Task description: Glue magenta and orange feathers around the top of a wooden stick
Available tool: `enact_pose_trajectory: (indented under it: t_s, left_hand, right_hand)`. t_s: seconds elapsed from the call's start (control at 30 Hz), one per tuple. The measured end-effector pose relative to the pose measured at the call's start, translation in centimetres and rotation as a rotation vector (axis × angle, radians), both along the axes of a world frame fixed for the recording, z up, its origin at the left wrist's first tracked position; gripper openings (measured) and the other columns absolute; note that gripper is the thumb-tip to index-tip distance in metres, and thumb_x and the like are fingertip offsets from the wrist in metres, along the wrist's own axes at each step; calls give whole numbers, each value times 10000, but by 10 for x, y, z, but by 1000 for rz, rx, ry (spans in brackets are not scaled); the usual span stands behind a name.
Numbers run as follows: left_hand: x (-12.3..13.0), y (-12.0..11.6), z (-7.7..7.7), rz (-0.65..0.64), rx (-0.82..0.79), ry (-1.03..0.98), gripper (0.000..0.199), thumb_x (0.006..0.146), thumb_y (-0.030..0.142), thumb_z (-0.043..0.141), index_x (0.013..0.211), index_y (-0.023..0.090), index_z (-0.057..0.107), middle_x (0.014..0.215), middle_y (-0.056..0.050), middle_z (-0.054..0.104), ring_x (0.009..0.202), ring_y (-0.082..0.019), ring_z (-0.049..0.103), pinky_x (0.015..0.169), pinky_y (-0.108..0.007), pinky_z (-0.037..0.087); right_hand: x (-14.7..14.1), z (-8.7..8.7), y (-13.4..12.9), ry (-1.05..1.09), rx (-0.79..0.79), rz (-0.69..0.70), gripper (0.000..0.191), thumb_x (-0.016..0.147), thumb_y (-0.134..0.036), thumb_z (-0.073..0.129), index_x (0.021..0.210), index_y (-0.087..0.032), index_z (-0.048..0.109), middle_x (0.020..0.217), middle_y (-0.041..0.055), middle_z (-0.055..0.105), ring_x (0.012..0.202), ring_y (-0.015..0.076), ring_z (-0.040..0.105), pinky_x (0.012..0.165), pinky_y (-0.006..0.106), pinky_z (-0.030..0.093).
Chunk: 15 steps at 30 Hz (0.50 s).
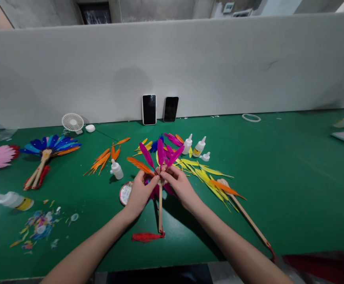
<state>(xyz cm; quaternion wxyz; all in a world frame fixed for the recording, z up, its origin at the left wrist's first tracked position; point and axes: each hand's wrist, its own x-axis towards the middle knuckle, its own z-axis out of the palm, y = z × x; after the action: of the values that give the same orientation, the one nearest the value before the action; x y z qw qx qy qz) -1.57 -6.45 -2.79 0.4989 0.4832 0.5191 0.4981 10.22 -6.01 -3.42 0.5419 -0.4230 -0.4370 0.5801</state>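
A feather fan with a wooden handle and a red tassel is held upright at the middle of the green table. Magenta feathers and an orange feather spread from its head. My left hand pinches the fan's head from the left, thumb toward the centre. From the right, my right hand grips the same head, its fingertips close to the left thumb. The fingers partly hide the feather bases. A small round dish lies beside my left hand.
Yellow feathers, glue bottles and a second wooden handle lie to the right. Orange feathers, a blue feather fan and scraps lie left. Two phones lean on the grey partition.
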Motion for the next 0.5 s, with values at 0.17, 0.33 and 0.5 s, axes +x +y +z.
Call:
enact_pose_trajectory:
  t_s: [0.17,0.33,0.5]
  left_hand:
    - [1,-1,2,-3,-12,-10,144,579,236,634,675,166,552,645,10,604,648,-145,565,662,-280,432]
    - [0,0,0,5,-11,-11,152,571,235,645,672,164,555,637,10,608,642,-145,566,652,-277,432]
    - [1,0,1,-5,-24,-60,165,561,219,646,692,165,560,667,6,618,667,-143,573,673,-273,435]
  right_hand:
    - [-1,-3,-1,3,15,6,203,604,-364,650,677,-205,548,636,-19,567,600,135,521,569,269,427]
    - [-1,-3,-1,8,14,10,198,603,-355,646,655,-207,525,647,-21,568,606,131,522,583,271,429]
    - [-1,-1,-1,3,6,-1,202,604,-360,644,659,-207,525,663,-18,578,626,138,530,596,275,432]
